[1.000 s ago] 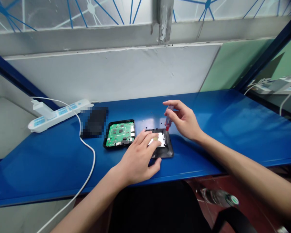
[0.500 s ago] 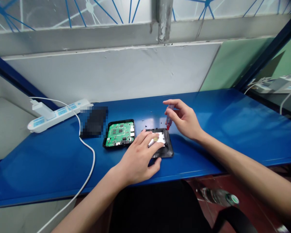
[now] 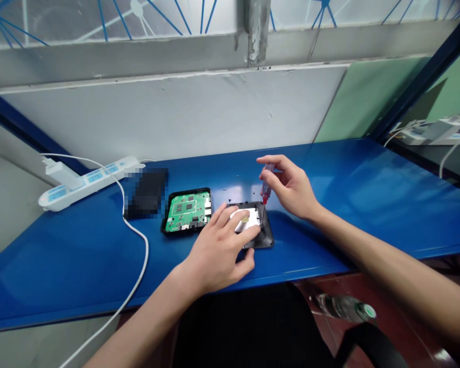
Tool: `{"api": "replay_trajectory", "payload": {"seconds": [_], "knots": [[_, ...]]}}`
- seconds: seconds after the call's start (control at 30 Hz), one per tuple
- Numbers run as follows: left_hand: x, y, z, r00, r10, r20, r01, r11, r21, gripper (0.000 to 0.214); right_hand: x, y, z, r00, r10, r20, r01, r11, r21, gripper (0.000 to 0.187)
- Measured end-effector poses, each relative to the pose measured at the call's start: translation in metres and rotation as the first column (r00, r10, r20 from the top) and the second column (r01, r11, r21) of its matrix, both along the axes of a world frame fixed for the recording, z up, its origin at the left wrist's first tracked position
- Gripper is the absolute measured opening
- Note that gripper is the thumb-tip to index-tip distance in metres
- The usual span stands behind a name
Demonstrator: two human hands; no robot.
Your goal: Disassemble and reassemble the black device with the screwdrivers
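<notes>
- While the left hand (image 3: 218, 250) is pressing down on a black case half (image 3: 263, 236) near the front edge of the blue bench (image 3: 368, 204), its fingers (image 3: 230, 217) are lying spread and flat over the silvery plate (image 3: 249, 219) inside, and its thumb is bearing against the front rim; they are not clamped around anything.
- The right hand (image 3: 291, 189) is hovering just behind that case half, its thumb and fingers pinched together on a small red-handled screwdriver (image 3: 266, 189).
- The screwdriver is standing nearly upright, and its tip is meeting the far right corner of the case half.
- The other case half (image 3: 187, 210) is lying just to the left, touching or almost touching the first one, and it is showing a green circuit board face up.
- A blurred-out dark object (image 3: 145, 193) is sitting behind and to the left of the board.
- A white power strip (image 3: 88, 180) is resting at the far left corner of the bench, with a white cable (image 3: 141, 255) running from it across the bench and over the front edge.
- A plastic bottle (image 3: 343, 306) is lying on the floor below the front edge.
</notes>
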State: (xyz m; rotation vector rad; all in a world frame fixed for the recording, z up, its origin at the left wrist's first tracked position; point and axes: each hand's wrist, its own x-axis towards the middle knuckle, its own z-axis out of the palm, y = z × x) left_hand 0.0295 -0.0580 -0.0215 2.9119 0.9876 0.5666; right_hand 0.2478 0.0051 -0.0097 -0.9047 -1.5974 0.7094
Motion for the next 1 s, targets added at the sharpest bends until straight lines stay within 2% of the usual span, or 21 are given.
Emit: {"api": "replay_trajectory", "payload": {"seconds": [0.47,1.0], "knots": [[0.0004,0.0004,0.0001,1.0,0.004,-0.012,-0.004,1.0,-0.028,0.037,-0.0003,0.0,-0.0005,1.0,0.01,-0.01,-0.01,1.0,0.01,0.024],[0.0014,0.0,-0.0016,1.0,0.008,0.016,-0.007,0.999,-0.045,0.038,-0.0027,-0.0039,0.0003,0.993,0.105,-0.049,-0.102,0.993,0.053,0.024]]}}
